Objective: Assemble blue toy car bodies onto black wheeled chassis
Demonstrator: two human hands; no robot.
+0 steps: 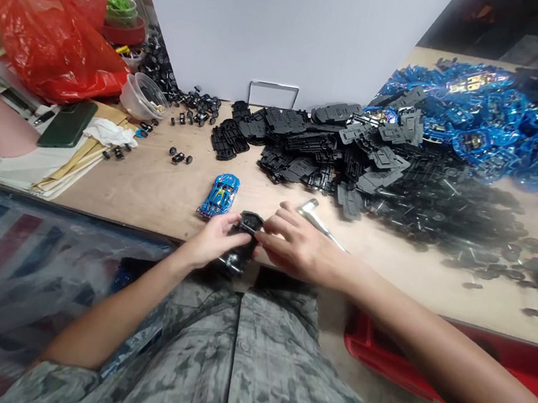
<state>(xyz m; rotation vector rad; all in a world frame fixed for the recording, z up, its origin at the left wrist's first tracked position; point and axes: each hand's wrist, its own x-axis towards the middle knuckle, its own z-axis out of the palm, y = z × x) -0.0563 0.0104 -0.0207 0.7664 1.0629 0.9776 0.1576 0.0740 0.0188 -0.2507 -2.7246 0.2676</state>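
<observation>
My left hand [209, 241] is closed around a black plastic toy car chassis [249, 221], held at the table's front edge. My right hand [296, 240] has its fingers bent and pinched against the chassis's right side; whatever they may hold is hidden. Just behind my left hand a blue toy car body [220, 195] with yellow details lies on the tabletop. A shiny metal tool [315, 216], its kind unclear, lies beyond my right wrist.
Black chassis plates [298, 139] are heaped ahead, beside blurred loose wheels and axles [448, 207]. Blue car bodies [494, 126] pile up at right. Small wheeled parts [202, 107], a clear tub [142, 97], a phone [67, 125] and a red bag [57, 32] stand left.
</observation>
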